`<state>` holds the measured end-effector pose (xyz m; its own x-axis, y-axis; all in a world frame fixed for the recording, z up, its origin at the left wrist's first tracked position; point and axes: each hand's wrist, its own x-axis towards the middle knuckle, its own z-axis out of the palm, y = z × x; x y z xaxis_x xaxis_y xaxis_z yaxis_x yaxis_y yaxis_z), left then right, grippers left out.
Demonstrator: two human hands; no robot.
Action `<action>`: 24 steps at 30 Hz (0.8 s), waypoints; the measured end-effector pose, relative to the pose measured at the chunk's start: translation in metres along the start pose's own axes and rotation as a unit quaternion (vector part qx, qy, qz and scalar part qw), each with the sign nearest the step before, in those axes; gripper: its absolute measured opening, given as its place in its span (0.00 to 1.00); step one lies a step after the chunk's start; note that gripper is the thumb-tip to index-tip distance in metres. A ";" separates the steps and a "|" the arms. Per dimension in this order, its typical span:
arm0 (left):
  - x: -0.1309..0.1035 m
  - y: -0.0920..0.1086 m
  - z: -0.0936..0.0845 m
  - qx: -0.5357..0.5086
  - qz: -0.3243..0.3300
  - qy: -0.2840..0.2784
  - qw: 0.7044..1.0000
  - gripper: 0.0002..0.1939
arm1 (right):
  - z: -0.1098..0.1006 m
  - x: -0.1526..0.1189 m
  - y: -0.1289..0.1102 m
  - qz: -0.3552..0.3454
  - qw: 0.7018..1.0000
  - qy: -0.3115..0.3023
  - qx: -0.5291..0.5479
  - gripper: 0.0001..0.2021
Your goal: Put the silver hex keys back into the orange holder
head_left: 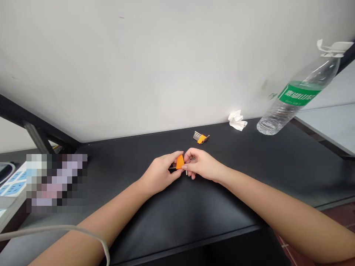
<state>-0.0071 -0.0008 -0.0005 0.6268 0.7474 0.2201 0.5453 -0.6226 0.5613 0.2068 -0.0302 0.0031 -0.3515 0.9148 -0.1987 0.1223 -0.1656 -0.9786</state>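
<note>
My left hand (162, 170) is closed around a small orange hex key holder (180, 162), thumb and fingers on its sides. A dark thin rod shows under the left fingers. From the other side my right hand (200, 164) meets the holder, its fingers pinched around a thin metal hex key (186, 172) whose end sticks out below the fingertips. Most of that key is hidden by the fingers. Just beyond the hands, a second orange holder with several hex keys (201, 138) lies on the black tabletop (166, 218).
A crumpled white tissue (237, 120) lies at the back by the pale wall (166, 66). To its right stands a large clear bottle with a green label (299, 93). A power strip (13, 184) and a blurred-out item are at left. A pale cable (91, 235) crosses over my left forearm.
</note>
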 end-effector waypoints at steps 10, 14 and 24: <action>0.002 -0.019 -0.007 0.067 0.006 0.027 0.997 0.24 | -0.057 -0.015 -0.008 -0.138 0.823 0.006 -0.551 0.06; 0.003 -0.018 -0.006 0.063 -0.005 0.025 0.998 0.23 | -0.048 -0.014 -0.008 -0.127 0.805 -0.008 -0.580 0.07; 0.003 -0.020 -0.007 0.042 -0.019 0.020 0.999 0.24 | -0.040 -0.019 -0.018 -0.128 0.885 -0.003 -0.449 0.08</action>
<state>-0.0201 0.0153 -0.0059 0.5840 0.7778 0.2324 0.6130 -0.6102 0.5019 0.2486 -0.0302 0.0268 -0.4789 0.8777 0.0198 0.7244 0.4077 -0.5559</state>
